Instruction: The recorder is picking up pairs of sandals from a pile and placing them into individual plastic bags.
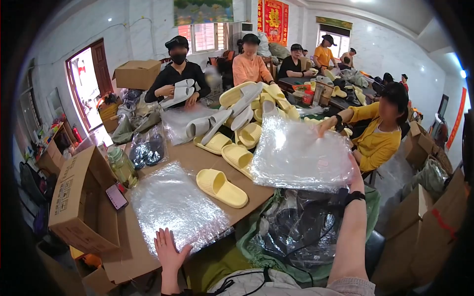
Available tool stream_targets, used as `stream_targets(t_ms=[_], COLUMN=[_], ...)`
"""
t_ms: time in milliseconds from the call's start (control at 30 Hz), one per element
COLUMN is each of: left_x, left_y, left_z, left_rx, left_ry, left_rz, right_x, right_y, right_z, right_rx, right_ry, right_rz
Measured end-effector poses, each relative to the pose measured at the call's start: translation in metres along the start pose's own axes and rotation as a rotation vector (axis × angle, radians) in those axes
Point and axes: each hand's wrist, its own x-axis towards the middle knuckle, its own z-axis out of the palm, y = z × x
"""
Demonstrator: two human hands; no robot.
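Note:
My left hand (170, 250) lies with fingers stretched out on the lower edge of a stack of clear plastic bags (173, 197) on the table. Out to the right, my right hand (355, 173) grips the side of a second bundle of clear plastic bags (301, 153), held up over the table's edge; its fingers are partly hidden by the plastic. A co-worker's hand (325, 127) in a yellow sleeve is at the top corner of that bundle. A single yellow slipper (222, 188) rests between the two lots of bags, near a heap of yellow and grey slippers (242, 116).
An open cardboard box (81, 197), a phone (117, 196) and a glass jar (122, 166) are on the left. A green sack (296, 227) with dark, plastic-wrapped contents stands in front of the table. Cardboard boxes (419, 237) crowd the right. Several co-workers sit or stand around.

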Motion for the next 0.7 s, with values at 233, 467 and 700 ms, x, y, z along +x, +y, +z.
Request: stream_targets(t_ms=[233,467,700], left_x=[0.003,-0.009,-0.003], left_y=[0.007,-0.003,-0.001], left_z=[0.0,-0.008,-0.001], left_rx=[0.007,0.018,-0.007], left_ry=[-0.015,0.013,0.032], left_rz=[-0.007,-0.039,-0.015], right_x=[0.014,-0.054,0.007], right_y=[0.007,0.041,0.044], right_z=[-0.027,0.056,0.068], right_rx=[-0.638,-0.612,-0.165], right_ry=[0.204,0.145,0.029], right_rz=[0.056,-0.123,0.0])
